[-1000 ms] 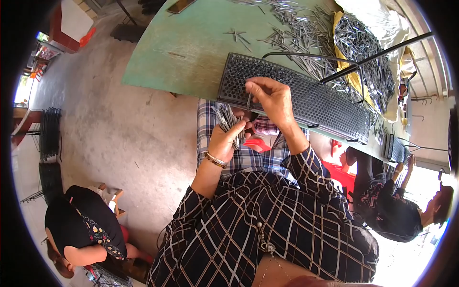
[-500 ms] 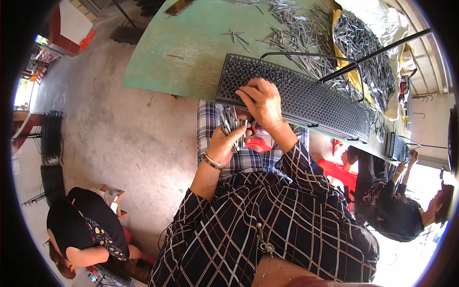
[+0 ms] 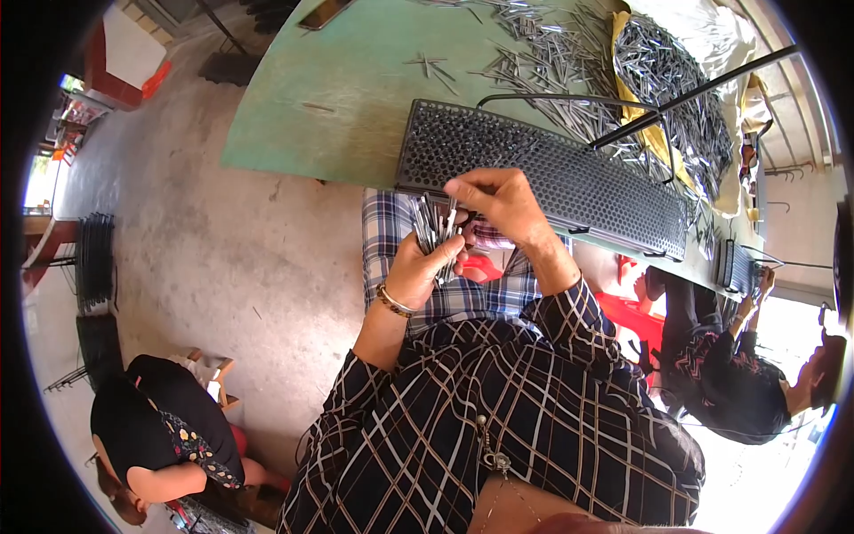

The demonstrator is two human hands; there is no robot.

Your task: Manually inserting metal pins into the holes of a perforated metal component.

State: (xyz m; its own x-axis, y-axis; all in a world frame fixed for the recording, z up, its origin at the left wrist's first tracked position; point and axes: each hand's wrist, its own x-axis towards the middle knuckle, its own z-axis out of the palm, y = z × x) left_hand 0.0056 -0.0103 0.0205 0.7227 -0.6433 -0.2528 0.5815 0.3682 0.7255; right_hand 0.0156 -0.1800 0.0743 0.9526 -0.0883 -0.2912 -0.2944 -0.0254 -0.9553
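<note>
A bundle of thin metal rods point(image 3: 432, 222) stands upright in my left hand point(image 3: 422, 262), its fingers wrapped round the lower ends. Just above the bundle, my right hand point(image 3: 507, 205) has thumb and fingers pinched together at the top of one rod. Beyond both hands lies a long black rack point(image 3: 569, 171), a perforated grid with many round holes, along the near edge of the green table point(image 3: 302, 98). Dark pieces fill holes toward its left end. My right hand is apart from the rack's surface.
Loose rods point(image 3: 551, 62) are scattered over the far table. A yellow-edged sack point(image 3: 672, 84) full of rods stands at the right. A black metal bar frame point(image 3: 703, 92) crosses above the rack. One person point(image 3: 729, 374) works at the right; another point(image 3: 169, 436) bends at the lower left.
My right hand has come back from the rack toward me, down to the bundle's top. The left hand stays nearly in place, still holding the rods.
</note>
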